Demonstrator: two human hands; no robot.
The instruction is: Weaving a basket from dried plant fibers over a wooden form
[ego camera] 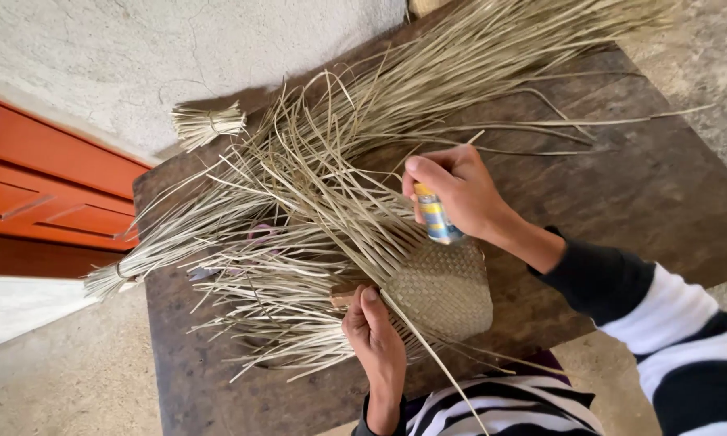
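Observation:
A partly woven piece of pale straw [444,287], rounded and tightly plaited, lies on a dark wooden table [646,186]. Many loose straw strands [299,202] fan out from it to the left and far side. My left hand [376,343] grips the woven piece's left edge where the loose strands start, thumb on top. My right hand [460,190] is above the piece, shut on a small spray bottle [436,216] with a yellow and blue label, index finger on its top.
Tied bundles of straw lie at the table's far left [208,123] and left edge [113,274]. More long strands [509,48] reach across the far side. An orange-red wooden door [49,186] and a rough pale wall [178,48] stand beyond.

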